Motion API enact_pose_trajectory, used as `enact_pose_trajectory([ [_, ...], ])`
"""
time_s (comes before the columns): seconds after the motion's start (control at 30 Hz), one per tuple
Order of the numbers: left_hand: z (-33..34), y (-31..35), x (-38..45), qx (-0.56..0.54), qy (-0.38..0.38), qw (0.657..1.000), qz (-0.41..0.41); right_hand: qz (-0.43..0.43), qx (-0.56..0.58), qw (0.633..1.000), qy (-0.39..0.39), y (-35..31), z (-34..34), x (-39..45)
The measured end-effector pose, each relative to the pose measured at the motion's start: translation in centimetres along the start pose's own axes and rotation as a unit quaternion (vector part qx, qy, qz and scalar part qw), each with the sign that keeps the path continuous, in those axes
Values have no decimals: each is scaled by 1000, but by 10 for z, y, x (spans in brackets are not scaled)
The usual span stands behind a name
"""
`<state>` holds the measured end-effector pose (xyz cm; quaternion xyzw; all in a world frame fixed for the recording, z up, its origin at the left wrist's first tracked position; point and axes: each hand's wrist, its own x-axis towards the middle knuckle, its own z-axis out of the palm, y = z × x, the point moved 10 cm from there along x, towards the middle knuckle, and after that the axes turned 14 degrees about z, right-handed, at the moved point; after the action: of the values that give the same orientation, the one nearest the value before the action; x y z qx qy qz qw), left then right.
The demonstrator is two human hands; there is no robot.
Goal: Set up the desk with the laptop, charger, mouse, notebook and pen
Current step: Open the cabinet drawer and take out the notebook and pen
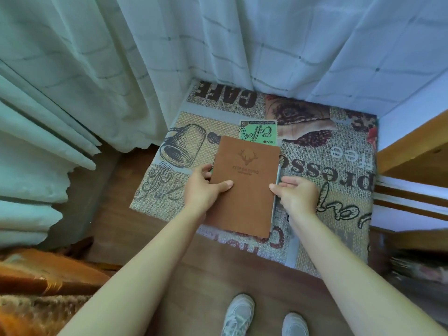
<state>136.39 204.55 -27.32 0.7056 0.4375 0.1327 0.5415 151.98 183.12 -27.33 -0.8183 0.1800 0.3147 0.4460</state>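
Notebook (244, 187): brown, stamped with a deer head; it is laid on the desk (339, 190), near the front edge, its long side running away from the person.
Pen (276, 187): slim and grey; it is seen just beside the notebook's right edge, lying along it.
Left hand (202, 190): the notebook's left edge is grasped, thumb laid on the cover, fingers curled around the side.
Right hand (297, 194): the pen is pinched between thumb and fingertips at about its middle; whether the pen is lifted off the cloth cannot be told.
Desk: covered by a printed cloth with coffee motifs and the word CAFE; a pale curtain (145, 69) is hung behind and to the left of it.
Floor (198, 275): dark wood; two pale shoes (238, 316) are seen at the bottom of the view.
Wooden frame (417, 151): set just beside the desk on the right.
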Motion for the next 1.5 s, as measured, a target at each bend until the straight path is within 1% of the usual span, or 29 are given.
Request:
enact_pose_trajectory([
  [0.13, 7, 8, 2, -95, -68, 993, 1, 38, 28, 999, -16, 4, 1, 1],
  [0.2, 13, 12, 1, -138, -123, 983, -12, 49, 38, 998, -18, 5, 0, 1],
  [0.27, 20, 16, -2, -159, -179, 971, -29, 50, 52, 997, -15, 5, -1, -1],
  [0.33, 23, 17, -3, -170, -208, 963, -39, 42, 55, 998, -7, 3, -4, -5],
  [0.47, 23, 24, -5, -203, -212, 955, -41, 35, 74, 997, -9, 0, -15, -14],
  [0.63, 28, 39, -15, -242, -208, 947, -38, 62, 119, 991, -26, 6, -42, -27],
  [0.87, 45, 94, -52, -284, -244, 927, -2, 80, 187, 978, -45, 9, -96, -66],
  [1.1, 65, 159, -105, -312, -279, 908, 16, 49, 227, 972, -16, 2, -184, -108],
  [1.2, 80, 186, -135, -327, -289, 900, 10, 37, 258, 965, -1, 4, -226, -130],
  [1.33, 107, 220, -183, -343, -314, 885, 9, 22, 296, 954, 28, 16, -283, -157],
  [1.5, 140, 256, -248, -338, -336, 879, 12, 7, 335, 941, 52, 40, -358, -199],
])
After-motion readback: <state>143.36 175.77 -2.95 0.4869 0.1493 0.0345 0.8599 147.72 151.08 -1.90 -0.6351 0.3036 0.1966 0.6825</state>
